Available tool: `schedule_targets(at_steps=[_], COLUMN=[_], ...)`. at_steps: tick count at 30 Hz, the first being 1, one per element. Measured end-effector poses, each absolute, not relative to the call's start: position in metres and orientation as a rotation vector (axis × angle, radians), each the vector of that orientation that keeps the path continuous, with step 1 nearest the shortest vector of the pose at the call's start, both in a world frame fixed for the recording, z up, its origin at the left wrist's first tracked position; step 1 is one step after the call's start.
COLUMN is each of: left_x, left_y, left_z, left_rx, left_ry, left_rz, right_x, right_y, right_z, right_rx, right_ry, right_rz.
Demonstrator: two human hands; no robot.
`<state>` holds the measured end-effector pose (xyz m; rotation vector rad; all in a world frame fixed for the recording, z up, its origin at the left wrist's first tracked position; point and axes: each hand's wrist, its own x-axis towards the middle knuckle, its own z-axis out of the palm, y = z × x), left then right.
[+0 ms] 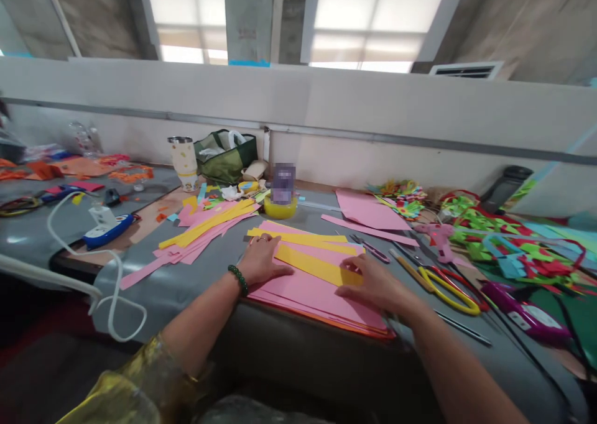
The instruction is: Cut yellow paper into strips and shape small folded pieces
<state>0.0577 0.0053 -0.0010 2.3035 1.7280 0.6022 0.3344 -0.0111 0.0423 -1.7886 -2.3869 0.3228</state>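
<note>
A stack of pink paper sheets (321, 294) lies at the table's front edge, with orange showing at its bottom. Across it rests a wide yellow strip (312, 266), and narrower yellow strips (303, 238) lie along its far side. My left hand (263, 262), with a green bead bracelet on the wrist, lies on the left part of the stack, fingers apart, at the strips' left ends. Over the right end of the wide strip is my right hand (370, 282), its fingers spread and bent, touching the paper.
Pink and yellow strips (205, 228) lie left, near a tumbler (183, 164) and green bag (226, 156). A phone (283, 184) stands behind the stack. Rightward are yellow-handled scissors (450, 292), a pink glue gun (441, 240), a purple device (527, 315) and colourful scraps (504, 244). A white cable (114, 287) hangs left.
</note>
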Motion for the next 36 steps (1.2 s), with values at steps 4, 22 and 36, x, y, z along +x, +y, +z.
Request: schedule_targets(at_steps=[4, 22, 36], left_x=[0.06, 0.069, 0.064], left_y=[0.005, 0.065, 0.104], left_z=[-0.003, 0.041, 0.018], left_rx=[2.311, 2.564, 2.369], left_ry=[1.729, 1.512, 1.249], left_rz=[0.64, 0.401, 0.413], right_x=[0.331, 0.293, 0.334], right_y=[-0.008, 0.057, 0.106], right_z=[0.043, 0.068, 0.038], right_rx=[-1.73, -1.345, -1.547], right_ry=[-2.402, -2.701, -2.346], right_rz=[0.452, 0.218, 0.495])
